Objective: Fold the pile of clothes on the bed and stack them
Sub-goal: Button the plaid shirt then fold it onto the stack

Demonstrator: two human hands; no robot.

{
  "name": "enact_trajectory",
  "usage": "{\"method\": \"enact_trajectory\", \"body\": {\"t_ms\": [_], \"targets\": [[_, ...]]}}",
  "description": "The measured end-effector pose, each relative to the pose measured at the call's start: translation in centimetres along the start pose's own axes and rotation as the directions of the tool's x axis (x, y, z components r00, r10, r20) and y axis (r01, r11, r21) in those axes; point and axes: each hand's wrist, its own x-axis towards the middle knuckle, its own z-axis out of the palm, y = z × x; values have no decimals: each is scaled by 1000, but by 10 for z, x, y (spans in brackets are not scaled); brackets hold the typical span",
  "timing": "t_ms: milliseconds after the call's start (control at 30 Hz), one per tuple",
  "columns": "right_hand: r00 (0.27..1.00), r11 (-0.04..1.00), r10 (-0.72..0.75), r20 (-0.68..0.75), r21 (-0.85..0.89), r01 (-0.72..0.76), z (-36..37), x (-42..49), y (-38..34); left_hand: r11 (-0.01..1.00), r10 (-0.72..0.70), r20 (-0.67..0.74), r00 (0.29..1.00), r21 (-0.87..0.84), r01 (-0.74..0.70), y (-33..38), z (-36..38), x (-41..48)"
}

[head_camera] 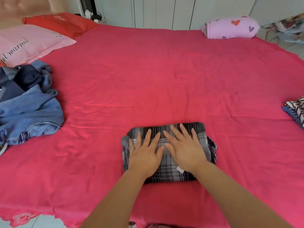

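red bed [164, 76] with plaid garment [167, 170], denim pile [31, 111], pink pillow [32, 41], lilac bundle [230, 27]

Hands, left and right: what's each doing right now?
Left hand: open, fingers straight, flat on the folded plaid garment.
Right hand: open, flat on the same garment.

This is a bedroom in a home, because there is a big bed [164, 71] with a bright pink sheet, a pink pillow [31, 43] and a red pillow [60, 23] by a padded headboard [21, 9], tall white closet doors [164, 12] behind, and a pile of clothes [28, 102] on the bed.
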Motion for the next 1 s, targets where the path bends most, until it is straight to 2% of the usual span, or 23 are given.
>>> {"method": "enact_trajectory", "body": {"t_ms": [267, 367, 433, 500, 600, 667, 700, 800, 900, 1000], "targets": [[986, 988, 152, -71, 41, -150, 31, 15, 25, 991, -128, -13, 992, 29, 128, -23, 17, 21], [955, 958, 283, -92, 79, -277, 30, 9, 38, 986, -165, -66, 984, 16, 166, -27, 15, 20], [921, 916, 389, -25, 119, -383, 26, -1, 56, 974, -226, -83, 970, 6, 228, -34, 10, 18], [907, 901, 415, 64, 106, -420, 22, -12, 69, 961, -278, -73, 958, -17, 278, -40, 4, 14], [884, 860, 452, 117, 206, -467, 10, -19, 70, 940, -317, -180, 931, -191, 283, -40, -3, 3], [851, 789, 512, 117, 329, -519, 0, -22, 64, 874, -413, -267, 871, -383, 298, -36, -7, -5], [827, 739, 549, 123, 392, -549, -3, -24, 63, 809, -487, -248, 838, -488, 326, -36, -8, -8], [764, 574, 602, 234, 539, -617, -13, -31, 61, 552, -631, -7, 775, -706, 444, -31, -18, -10], [755, 322, 550, 357, 744, -586, -18, -37, 57, 422, -597, 168, 784, -766, 485, -28, -24, -7], [746, 126, 536, 396, 836, -534, -15, -38, 56, 358, -553, 187, 812, -827, 434, -28, -23, -6]]}}
